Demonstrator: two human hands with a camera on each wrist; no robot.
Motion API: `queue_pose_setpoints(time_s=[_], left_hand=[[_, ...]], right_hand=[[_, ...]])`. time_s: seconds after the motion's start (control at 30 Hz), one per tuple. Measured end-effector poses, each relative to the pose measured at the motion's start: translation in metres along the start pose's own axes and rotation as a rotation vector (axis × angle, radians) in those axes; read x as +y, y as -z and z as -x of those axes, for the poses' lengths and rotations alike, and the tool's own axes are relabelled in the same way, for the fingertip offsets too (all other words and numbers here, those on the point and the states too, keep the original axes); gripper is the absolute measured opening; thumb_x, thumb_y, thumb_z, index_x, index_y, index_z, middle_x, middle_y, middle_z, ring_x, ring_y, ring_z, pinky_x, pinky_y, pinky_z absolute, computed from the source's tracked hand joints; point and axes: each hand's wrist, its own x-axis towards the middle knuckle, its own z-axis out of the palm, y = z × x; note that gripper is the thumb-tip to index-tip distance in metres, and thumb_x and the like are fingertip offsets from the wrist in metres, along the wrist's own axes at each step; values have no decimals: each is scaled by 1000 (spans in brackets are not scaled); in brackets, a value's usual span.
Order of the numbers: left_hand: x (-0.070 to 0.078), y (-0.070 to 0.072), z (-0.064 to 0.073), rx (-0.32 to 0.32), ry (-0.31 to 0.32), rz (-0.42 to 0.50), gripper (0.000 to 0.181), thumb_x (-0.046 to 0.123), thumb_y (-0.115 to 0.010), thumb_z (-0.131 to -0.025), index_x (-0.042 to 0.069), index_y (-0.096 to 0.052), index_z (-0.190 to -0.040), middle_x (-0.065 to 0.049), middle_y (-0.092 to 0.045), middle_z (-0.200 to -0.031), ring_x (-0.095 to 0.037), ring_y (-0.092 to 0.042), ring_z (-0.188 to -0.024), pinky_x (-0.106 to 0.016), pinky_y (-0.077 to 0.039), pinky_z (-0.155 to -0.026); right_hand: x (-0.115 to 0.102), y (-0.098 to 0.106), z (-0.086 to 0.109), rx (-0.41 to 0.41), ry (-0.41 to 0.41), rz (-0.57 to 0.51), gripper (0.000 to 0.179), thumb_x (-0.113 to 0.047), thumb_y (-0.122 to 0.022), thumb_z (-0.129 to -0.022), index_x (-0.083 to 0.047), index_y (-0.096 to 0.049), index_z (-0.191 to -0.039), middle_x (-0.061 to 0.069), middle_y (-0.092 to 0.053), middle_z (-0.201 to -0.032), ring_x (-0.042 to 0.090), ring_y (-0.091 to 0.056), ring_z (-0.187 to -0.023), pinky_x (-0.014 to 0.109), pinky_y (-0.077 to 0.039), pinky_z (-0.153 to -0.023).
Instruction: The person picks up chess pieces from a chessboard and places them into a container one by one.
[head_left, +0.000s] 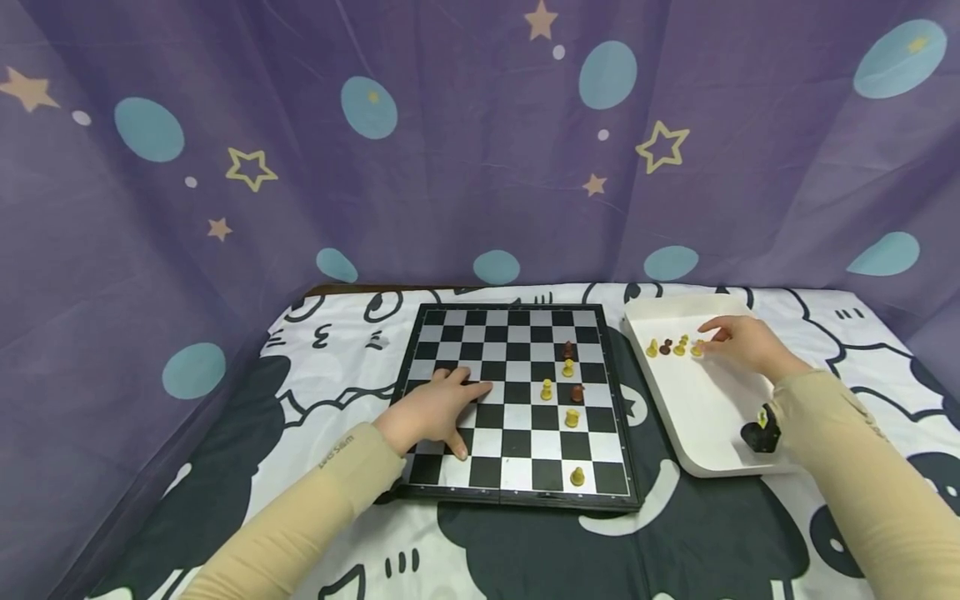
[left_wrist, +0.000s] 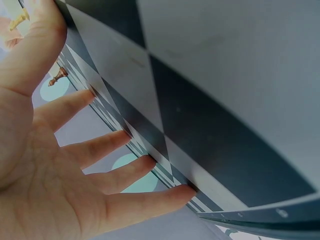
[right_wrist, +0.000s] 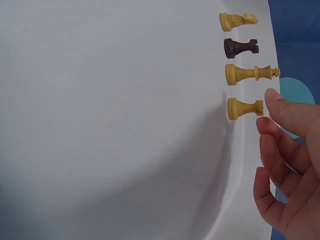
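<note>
My left hand (head_left: 435,408) lies with spread fingers on the left part of the chessboard (head_left: 517,446), its fingertips (left_wrist: 182,194) at the squares. My right hand (head_left: 742,343) is at the far side of the white tray (head_left: 693,454). Its thumb and index finger stand apart around the top of a yellow rook (right_wrist: 245,108), which is upright on the tray floor. In line beside that rook stand a yellow king (right_wrist: 247,73), a dark brown rook (right_wrist: 241,48) and a yellow knight (right_wrist: 237,21).
Several yellow and dark pieces stand on the board's right side, among them a yellow rook (head_left: 572,417) and a dark knight (head_left: 577,392). Near the right wrist a black object (head_left: 761,435) shows over the tray. A patterned cloth (head_left: 525,550) covers the table; a purple curtain (head_left: 450,208) hangs behind.
</note>
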Motion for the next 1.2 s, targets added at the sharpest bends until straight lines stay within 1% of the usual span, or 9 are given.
queue_pose_setpoints(time_s=[0.23, 0.33, 0.47, 0.73, 1.0, 1.07, 1.2], left_hand=[[2, 1, 1, -7, 3, 1, 103, 32, -89, -56, 23, -39, -146, -15, -31, -151, -39, -29, -135, -52, -41, -102], [1, 1, 1, -5, 3, 1, 103, 32, -89, -56, 22, -40, -145, -16, -30, -151, -39, -29, -135, -52, -40, -102], [1, 1, 1, 0, -2, -2, 102, 32, -89, -56, 21, -41, -145, -16, -30, -151, -39, -30, -134, -51, -41, -102], [-1, 0, 1, 8, -7, 4, 101, 32, -89, -56, 21, -41, -145, -16, -32, -150, -40, -31, -134, -51, -42, -101], [0, 1, 1, 6, -9, 7, 101, 32, -89, -57, 21, -41, -145, -16, -32, -149, -39, -31, -133, -52, -42, -101], [0, 1, 1, 4, -8, 10, 101, 31, -89, -57, 21, -41, -145, -16, -32, -149, -40, -31, -133, -52, -42, -101], [0, 1, 0, 2, -8, 12, 101, 31, -89, -57, 22, -41, -145, -16, -32, -150, -40, -30, -134, -52, -41, -101]], right_hand=[[-8, 7, 3, 17, 16, 12, 36, -18, -66, -86, 7, -61, -112, 16, -66, -83, 22, -56, -74, 29, -41, -64], [-12, 10, 3, 22, 13, 17, 37, -20, -65, -88, 7, -61, -113, 17, -66, -84, 23, -56, -75, 29, -41, -64], [-21, 13, 2, 39, 10, 15, 37, -21, -65, -89, 5, -62, -113, 15, -66, -85, 22, -56, -75, 29, -41, -64], [-37, 13, 0, 59, 71, 11, 33, -20, -65, -89, 4, -63, -111, 10, -67, -80, 16, -56, -71, 29, -42, -63], [-53, 10, -1, 77, 136, -15, 27, -13, -66, -87, 4, -65, -108, 9, -67, -77, 13, -56, -66, 28, -44, -60], [-58, 9, -1, 73, 145, -22, 27, -13, -66, -87, 4, -65, -108, 9, -67, -77, 13, -56, -66, 27, -44, -59], [-71, 7, -4, 40, 142, -40, 29, -15, -65, -88, 3, -63, -111, 12, -67, -81, 16, -57, -66, 27, -46, -57]])
